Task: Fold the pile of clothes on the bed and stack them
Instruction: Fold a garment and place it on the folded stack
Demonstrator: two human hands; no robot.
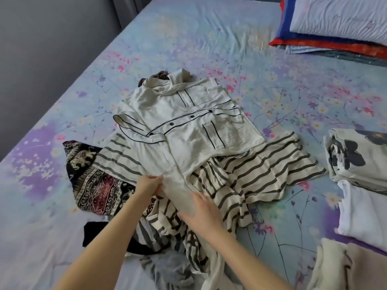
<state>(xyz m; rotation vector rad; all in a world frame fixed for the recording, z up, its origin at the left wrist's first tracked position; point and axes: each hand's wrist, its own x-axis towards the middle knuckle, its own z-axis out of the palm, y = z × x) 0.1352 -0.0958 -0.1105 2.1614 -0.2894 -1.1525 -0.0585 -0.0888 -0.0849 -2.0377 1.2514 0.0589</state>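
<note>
The bed (pixel 188 38) fills the view, and its left edge runs along a grey wall (pixel 41 38). Open sheet lies beyond the pile of clothes (pixel 167 237) and to its left; the sheet is pale blue with pink and purple flowers, lightly creased. The pile sits on the near middle of the bed. Spread flat on top is a cream shirt (pixel 188 126) with dark piping, dark buttons and two pockets. Under it are a cream garment with grey stripes (pixel 261 170), a dark patterned cloth (pixel 94 181) and a black piece (pixel 94 233). Pillows (pixel 339 15) lie at the far right corner. Folded clothes (pixel 356 160) rest along the right edge, apart from the pile. The left hand (pixel 149 184) pinches the shirt's near end. The right hand (pixel 202 214) lies spread flat on that same end, just beside the left.
</note>
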